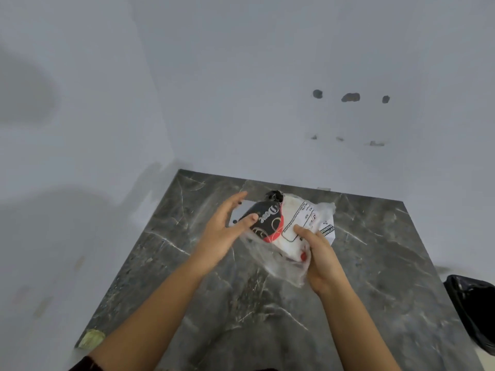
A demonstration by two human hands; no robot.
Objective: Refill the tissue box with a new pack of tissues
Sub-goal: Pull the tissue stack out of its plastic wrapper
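Observation:
A tissue pack (290, 222) in clear plastic wrap, printed black, red and white, is held just above the dark marble counter (267, 303) near the back wall. My right hand (321, 257) grips the pack's near right side and the loose plastic hanging below it. My left hand (223, 231) is at the pack's left end, fingers spread, thumb touching the black part. Behind the pack lies a pale flat object (241, 210), mostly hidden; I cannot tell what it is.
White walls close the counter at the back and on the left. A black plastic bag (474, 311) sits off the counter's right edge. A small yellowish scrap (91, 338) lies at the counter's near left corner.

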